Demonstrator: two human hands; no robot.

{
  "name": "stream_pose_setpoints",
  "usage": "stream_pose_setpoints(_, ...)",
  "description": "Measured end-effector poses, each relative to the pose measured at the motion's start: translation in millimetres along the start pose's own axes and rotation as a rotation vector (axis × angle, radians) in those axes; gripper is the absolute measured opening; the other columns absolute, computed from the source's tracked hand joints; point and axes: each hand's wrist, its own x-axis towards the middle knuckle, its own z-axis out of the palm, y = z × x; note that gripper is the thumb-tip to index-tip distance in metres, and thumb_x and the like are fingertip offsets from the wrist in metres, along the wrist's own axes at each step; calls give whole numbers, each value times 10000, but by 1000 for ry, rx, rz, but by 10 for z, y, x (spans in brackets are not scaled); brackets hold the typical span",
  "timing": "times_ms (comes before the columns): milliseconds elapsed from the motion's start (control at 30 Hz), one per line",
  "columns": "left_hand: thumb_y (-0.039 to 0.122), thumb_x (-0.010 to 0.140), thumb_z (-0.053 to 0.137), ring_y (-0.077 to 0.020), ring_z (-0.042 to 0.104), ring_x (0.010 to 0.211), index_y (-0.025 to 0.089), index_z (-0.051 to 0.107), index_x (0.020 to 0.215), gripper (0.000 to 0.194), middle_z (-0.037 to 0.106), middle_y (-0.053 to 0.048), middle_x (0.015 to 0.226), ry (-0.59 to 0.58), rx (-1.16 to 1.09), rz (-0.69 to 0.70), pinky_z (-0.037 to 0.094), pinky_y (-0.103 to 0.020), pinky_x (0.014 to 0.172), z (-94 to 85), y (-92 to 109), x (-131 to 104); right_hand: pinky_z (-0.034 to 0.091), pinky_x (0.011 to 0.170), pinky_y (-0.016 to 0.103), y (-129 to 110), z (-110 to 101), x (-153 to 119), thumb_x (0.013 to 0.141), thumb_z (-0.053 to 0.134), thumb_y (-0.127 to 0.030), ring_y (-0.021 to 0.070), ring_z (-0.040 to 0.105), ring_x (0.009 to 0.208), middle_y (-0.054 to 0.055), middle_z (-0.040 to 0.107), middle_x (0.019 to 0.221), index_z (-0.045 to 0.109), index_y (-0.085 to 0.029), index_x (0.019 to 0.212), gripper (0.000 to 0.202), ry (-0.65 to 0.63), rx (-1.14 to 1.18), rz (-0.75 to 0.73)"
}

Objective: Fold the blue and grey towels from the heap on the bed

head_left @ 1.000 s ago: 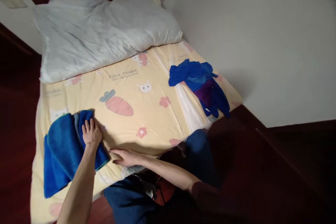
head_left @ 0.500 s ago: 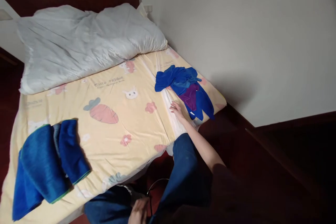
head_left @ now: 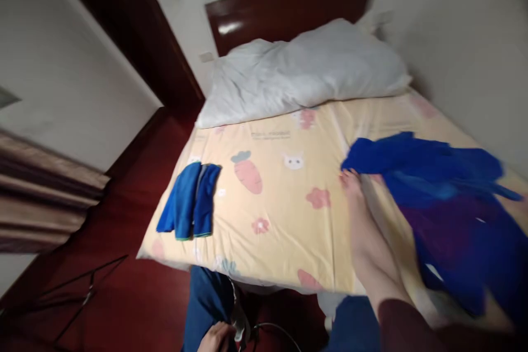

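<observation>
Two hands at work: right hand (head_left: 350, 184) stretched out over the bed (head_left: 284, 214); left hand (head_left: 216, 336) low at the bottom of the view, off the bed, by the person's lap.
Step in hand: by my judgement, reaching for the loose blue garment (head_left: 433, 187), with no hold taken yet.
Right hand state: fingers extended and flat, open, fingertips touching or just beside the near tip of the blue garment; nothing gripped.
Right arm pose: forearm runs from the foot edge of the bed up toward the middle, a dark red sleeve at the elbow, wrist straight, palm down on the sheet.
Left hand state: partly cut off by the frame; it seems curled near a pale object and a thin cable, but I cannot tell whether it grips anything.
Blue garment: spread untidily along the right edge of the bed, blurred, with a purple patch (head_left: 445, 231) in its nearer half.
Folded blue towel (head_left: 190, 201): near the left edge of the bed, well apart from both hands.
White duvet (head_left: 305, 74): bunched along the head edge.
Next move calls for: closing the fingers on the garment's near tip, a pinch of cloth rather than a flat press.
</observation>
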Motion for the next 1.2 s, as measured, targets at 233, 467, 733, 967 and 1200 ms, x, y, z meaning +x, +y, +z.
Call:
stream_pose_setpoints(233,246,992,391,-230,704,1036,208,737,1047,352,761,-102,1061,-30,-85,-41,532,-343,978,-23,114,-52,505,832,410,-49,-178,-737,874,715,-429,212,666,889,213,753,1024,765,-158,857,276,-252,60,304)
stream_pose_setpoints(467,512,976,543,-227,704,1011,181,701,1169,415,753,-117,1126,135,-626,-23,554,-363,942,104,513,137,590,919,449,-956,-1108,-3645,851,671,-587,288,714,995,134,772,1121,758,-213,1105,461,-646,72,418)
stream_pose_setpoints(733,662,764,772,-289,644,1183,151,726,1247,705,717,-140,1257,234,-1025,-149,495,-415,1065,173,820,247,641,768,400,-1513,-1306,-5064,809,762,-510,262,756,834,66,763,943,725,-248,1077,376,-1089,307,499)
stream_pose_setpoints(967,620,807,736,-258,697,975,123,714,1280,687,749,-128,1112,331,-1056,-104,573,-396,901,-84,709,-28,635,832,376,-1617,-1274,-4663,721,777,-337,229,757,873,97,769,1109,684,-216,1136,442,-958,214,428)
stream_pose_setpoints(1200,370,838,715,-196,715,940,151,549,1438,660,704,-112,1127,199,-924,237,603,-388,920,-40,635,-291,609,914,403,-1746,-1345,-4860,902,616,-430,269,761,957,111,806,1050,781,-204,1018,303,-835,24,292)
